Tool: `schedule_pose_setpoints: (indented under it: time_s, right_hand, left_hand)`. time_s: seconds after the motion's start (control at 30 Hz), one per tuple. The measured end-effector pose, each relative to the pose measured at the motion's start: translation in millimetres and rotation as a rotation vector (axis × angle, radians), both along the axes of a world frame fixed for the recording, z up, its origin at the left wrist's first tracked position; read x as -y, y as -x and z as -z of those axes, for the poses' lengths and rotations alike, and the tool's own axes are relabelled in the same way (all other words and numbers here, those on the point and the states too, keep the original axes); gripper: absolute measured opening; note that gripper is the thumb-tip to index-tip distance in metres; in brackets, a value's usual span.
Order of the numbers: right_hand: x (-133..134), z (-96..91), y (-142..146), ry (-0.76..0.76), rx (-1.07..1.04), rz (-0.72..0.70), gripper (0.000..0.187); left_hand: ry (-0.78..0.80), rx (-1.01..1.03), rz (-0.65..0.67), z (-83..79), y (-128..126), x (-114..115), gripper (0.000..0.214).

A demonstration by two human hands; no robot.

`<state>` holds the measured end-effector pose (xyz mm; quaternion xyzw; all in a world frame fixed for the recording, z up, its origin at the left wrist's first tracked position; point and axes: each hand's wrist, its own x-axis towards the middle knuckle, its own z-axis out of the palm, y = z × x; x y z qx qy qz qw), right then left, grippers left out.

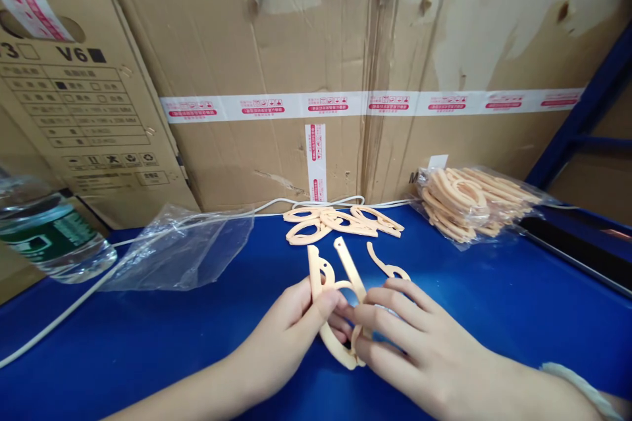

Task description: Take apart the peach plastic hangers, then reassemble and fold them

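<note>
Over a blue tabletop [172, 335] before cardboard boxes [276, 39], both hands [282, 330] [425, 345] curl closed around peach-coloured pieces [351, 270]

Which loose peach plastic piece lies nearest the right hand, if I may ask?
The lone curved piece just beyond the right hand; the others cluster farther back.

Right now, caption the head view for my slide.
Left hand and right hand hold a beige part over a blue table.

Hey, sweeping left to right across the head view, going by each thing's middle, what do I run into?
Water bottle → clear plastic bag → left hand → held peach-coloured parts → right hand → bagged bundle of similar parts → dark object at the right edge.
</note>
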<state>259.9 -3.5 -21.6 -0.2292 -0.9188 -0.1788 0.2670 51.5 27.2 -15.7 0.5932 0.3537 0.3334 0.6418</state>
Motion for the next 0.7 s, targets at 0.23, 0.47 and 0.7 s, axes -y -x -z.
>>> schedule_pose_setpoints:
  time_s: [0.23, 0.47, 0.7]
  right_hand:
    - [0.5, 8.6, 3.0, -0.117, -0.015, 0.157, 0.036]
    - [-2.0, 4.3, 4.6, -0.002, 0.039, 0.254, 0.043]
    - [2.3, -0.8, 2.6, 0.066, 0.022, 0.163, 0.045]
  left_hand:
    - [0.047, 0.096, -0.101, 9.1, -1.6, 6.8, 0.045]
    - [0.061, 0.128, -0.144, 10.6, -2.3, 8.7, 0.043]
    - [0.158, 0.176, -0.166, 7.3, -3.3, 5.0, 0.045]
